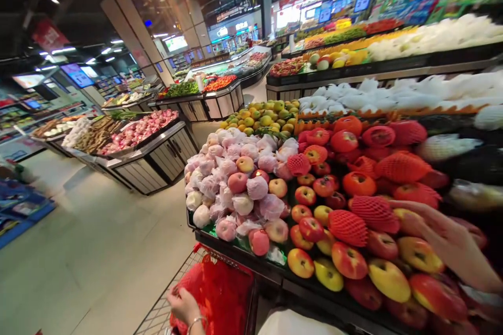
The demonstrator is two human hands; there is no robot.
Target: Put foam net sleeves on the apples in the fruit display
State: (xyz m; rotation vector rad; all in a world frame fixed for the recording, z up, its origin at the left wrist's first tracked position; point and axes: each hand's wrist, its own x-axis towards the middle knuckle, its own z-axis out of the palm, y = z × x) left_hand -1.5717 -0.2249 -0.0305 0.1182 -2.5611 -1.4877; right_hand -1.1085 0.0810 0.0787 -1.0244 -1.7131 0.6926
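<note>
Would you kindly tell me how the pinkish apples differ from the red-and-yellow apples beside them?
The pinkish apples are mostly in translucent wrapping; the red-and-yellow apples are mostly bare. The pinkish apples look paler; the red-and-yellow apples are more vivid. Both are heaped on the same display stand.

We list two bare hands, set well apart. Item one, left hand (184, 304): low in view, left of centre, angled up and leftward; fingers curled in, thumb drawn toward them; wrist (196, 326) ringed by a thin band (196, 320), forearm cut off by the lower edge. Item two, right hand (451, 238): higher, entering from the right edge and pointing left; fingers stretched long, palm downward, outline slightly blurred. We note both wrists uncovered by sleeves.
</note>
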